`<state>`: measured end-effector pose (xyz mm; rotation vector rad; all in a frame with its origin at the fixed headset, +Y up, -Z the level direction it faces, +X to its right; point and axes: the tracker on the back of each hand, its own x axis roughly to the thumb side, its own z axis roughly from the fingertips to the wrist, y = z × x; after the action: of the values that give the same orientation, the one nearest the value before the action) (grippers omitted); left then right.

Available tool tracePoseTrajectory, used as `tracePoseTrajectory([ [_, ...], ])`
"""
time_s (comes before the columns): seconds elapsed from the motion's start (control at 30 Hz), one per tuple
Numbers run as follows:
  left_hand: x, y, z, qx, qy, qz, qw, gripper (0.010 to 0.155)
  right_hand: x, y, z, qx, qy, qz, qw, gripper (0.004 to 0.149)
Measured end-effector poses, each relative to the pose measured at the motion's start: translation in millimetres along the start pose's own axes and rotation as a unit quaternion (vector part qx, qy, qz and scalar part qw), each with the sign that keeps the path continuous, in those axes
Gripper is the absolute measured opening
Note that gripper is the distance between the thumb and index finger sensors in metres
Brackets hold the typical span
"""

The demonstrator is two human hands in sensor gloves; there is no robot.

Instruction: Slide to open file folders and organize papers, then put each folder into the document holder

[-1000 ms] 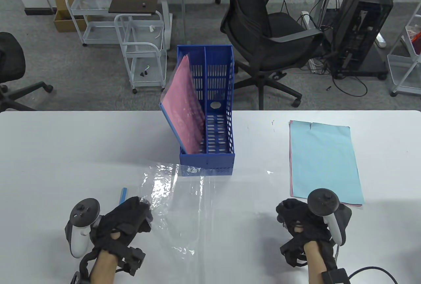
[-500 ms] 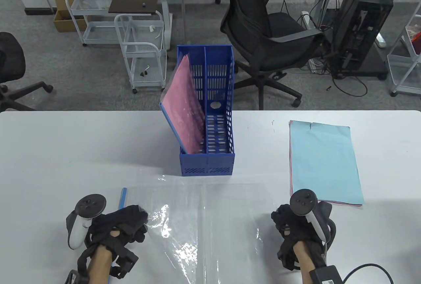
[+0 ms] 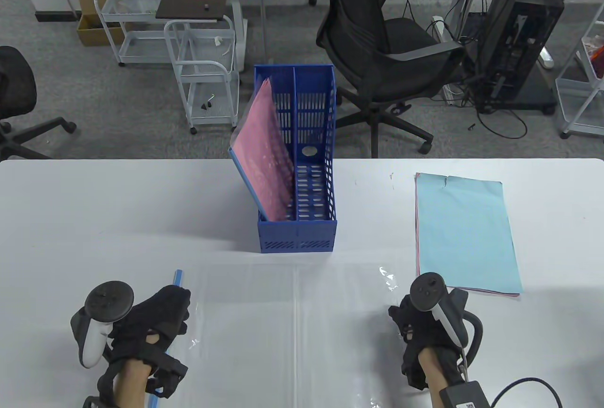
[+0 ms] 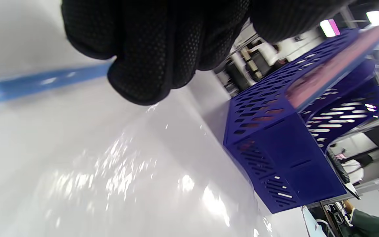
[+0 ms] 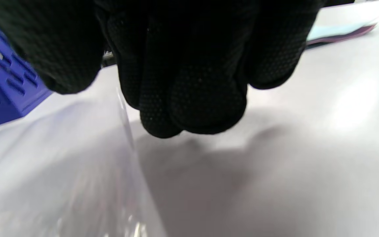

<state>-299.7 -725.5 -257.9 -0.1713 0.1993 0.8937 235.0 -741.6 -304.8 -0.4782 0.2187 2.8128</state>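
A clear plastic folder lies opened flat on the white table near its front edge. My left hand has curled fingers at the folder's left edge, over a blue slide bar. My right hand pinches the right edge with curled fingers. Behind the clear folder stands the blue document holder, with a pink folder leaning in its left compartment. A stack of light blue paper lies at the right.
Beyond the table's far edge stand a black office chair, white wire carts and a computer tower. The holder's right compartment holds nothing.
The clear folder, held up and crinkled a second ago, now lies spread flat. My left hand moved left and my right hand moved slightly toward me, pulling the two covers apart.
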Motion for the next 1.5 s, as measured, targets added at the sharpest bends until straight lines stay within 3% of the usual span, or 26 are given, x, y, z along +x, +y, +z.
tracePoseTrajectory([
  [0.17,22,-9,12,0.123,-0.048,-0.142,0.981,0.064,-13,-19,-5,-0.121,0.02,-0.016,0.992,0.057],
  [0.33,35,-25,15,0.137,-0.071,-0.221,0.963,0.069,-19,-22,-25,-0.172,0.03,0.026,0.984,0.069],
  [0.43,40,-35,13,0.118,-0.087,-0.25,0.957,0.07,-23,-16,-48,-0.125,0.046,0.066,0.989,0.084],
  [0.63,42,-47,10,0.086,-0.096,-0.262,0.956,0.069,-41,-2,-96,0.048,0.108,0.064,0.991,0.105],
  [0.73,39,-48,7,0.074,-0.094,-0.259,0.958,0.069,-46,3,-104,0.08,0.117,0.044,0.989,0.103],
  [0.93,35,-51,3,0.082,-0.072,-0.288,0.951,0.068,-48,1,-104,0.04,0.11,0.05,0.992,0.096],
  [1.07,34,-51,1,0.08,-0.068,-0.287,0.952,0.068,-50,-1,-104,-0.027,0.129,0.048,0.99,0.082],
  [1.3,28,-52,-3,0.083,-0.05,-0.292,0.951,0.066,-45,-6,-105,-0.062,0.139,0.126,0.98,0.063],
  [1.43,29,-52,-3,0.08,-0.051,-0.294,0.951,0.066,-46,-9,-103,-0.068,0.134,0.147,0.978,0.062],
  [1.5,28,-52,-3,0.079,-0.052,-0.291,0.952,0.066,-50,-10,-103,-0.065,0.128,0.149,0.978,0.068],
])
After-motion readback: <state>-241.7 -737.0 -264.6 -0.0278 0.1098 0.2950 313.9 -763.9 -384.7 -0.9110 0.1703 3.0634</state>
